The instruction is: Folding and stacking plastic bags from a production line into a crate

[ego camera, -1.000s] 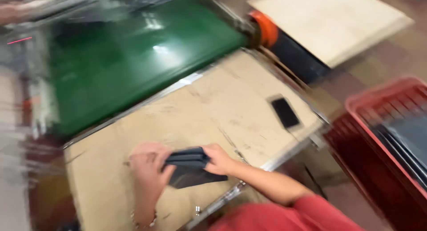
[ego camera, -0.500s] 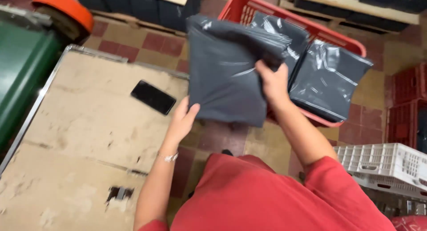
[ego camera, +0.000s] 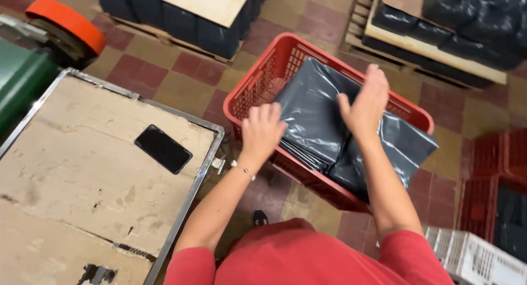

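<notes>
Hands of a person in a red shirt reach down into a red crate that sits on a tiled floor. Left hand rests flat, fingers spread and open, on the near left edge of a grey bag lying on top of a stack of similar bags inside the crate. Right hand is held upright on edge above the same bag, fingers straight and together, its grip loose and closed on nothing (whether its heel touches the plastic cannot be told). A second grey bag spills over the crate's right rim. To the left stands a desk with a worn cardboard top and metal frame, a black phone lying near its right edge. A white crate sits at the lower right, and pallets of dark bundles line the top.
</notes>
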